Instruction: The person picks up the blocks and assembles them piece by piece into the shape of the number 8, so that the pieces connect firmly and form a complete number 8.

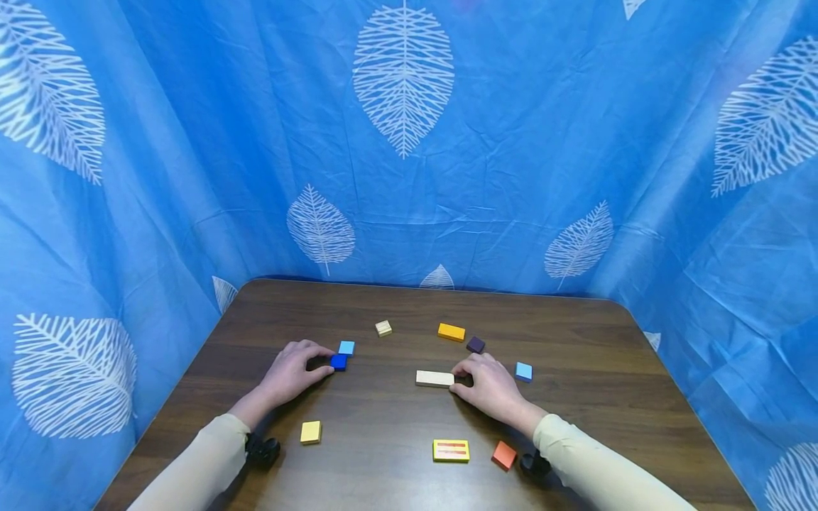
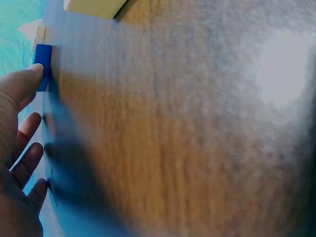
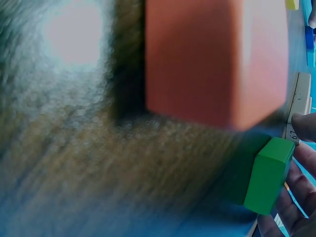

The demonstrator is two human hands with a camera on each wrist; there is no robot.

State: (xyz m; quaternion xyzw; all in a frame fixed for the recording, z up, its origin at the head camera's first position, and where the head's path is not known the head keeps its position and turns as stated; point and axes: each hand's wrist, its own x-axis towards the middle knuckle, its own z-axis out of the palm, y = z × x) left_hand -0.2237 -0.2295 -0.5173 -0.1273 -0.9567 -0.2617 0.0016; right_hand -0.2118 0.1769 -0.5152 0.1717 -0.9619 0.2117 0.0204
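My left hand (image 1: 290, 372) pinches a dark blue wooden block (image 1: 339, 363) between thumb and index finger, down at the table. A light blue block (image 1: 346, 347) lies right against its far side. In the left wrist view the thumb (image 2: 24, 84) presses the blue block's side and the other fingers are spread. Toward the middle, my right hand (image 1: 491, 387) pinches the right end of a long cream block (image 1: 433, 379) lying flat. Beneath that palm stands a green block (image 3: 269, 177), hidden in the head view.
Beyond the hands lie a small beige block (image 1: 383, 328), an orange one (image 1: 451, 332) and a dark purple one (image 1: 476, 345). Another light blue block (image 1: 523, 372) is at right. Nearer are yellow (image 1: 310, 432), red-striped yellow (image 1: 451, 451) and red-orange (image 1: 503, 455) blocks. A blue curtain (image 1: 402, 213) surrounds the table.
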